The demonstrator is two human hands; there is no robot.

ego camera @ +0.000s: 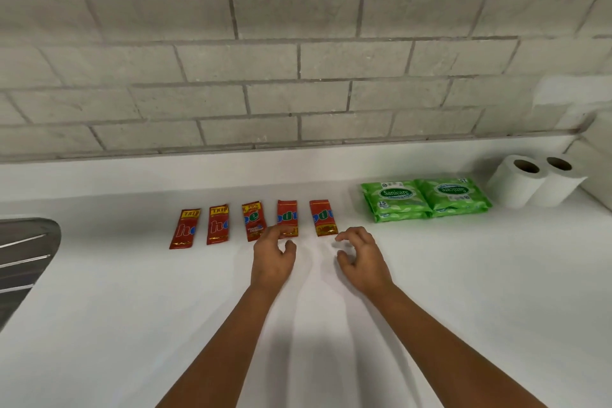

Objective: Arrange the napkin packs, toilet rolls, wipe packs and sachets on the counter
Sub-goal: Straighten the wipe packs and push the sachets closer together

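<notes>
A: On the white desk (430, 291), at 12 o'clock from your hands, five red sachets (254, 221) lie flat in a row, each apart from the next, long sides running toward the tiled wall (298, 60).

B: Hands?

A: Your left hand (273, 258) is loosely curled, palm down, holding nothing. Its fingertips (277, 232) overlap the near end of the fourth sachet (287, 217) from the left; contact or just above, cannot tell, it's blurred. Your right hand (359, 257) is half open, fingers bent like a claw, empty, just beside the near end of the fifth sachet (323, 216) at its 5 o'clock, not touching it.

B: Rest of the task stuff?

A: At 2 o'clock from your right hand, green wipe packs (425, 200), two stacks side by side and touching, printed Sanicare. Further out, same direction, two white toilet rolls (535, 180) stand upright, touching each other, near the corner of the wall.

B: Anything at 9?

A: Metal sink drainer (23, 255), at the frame's left edge, well apart from the sachets.
</notes>
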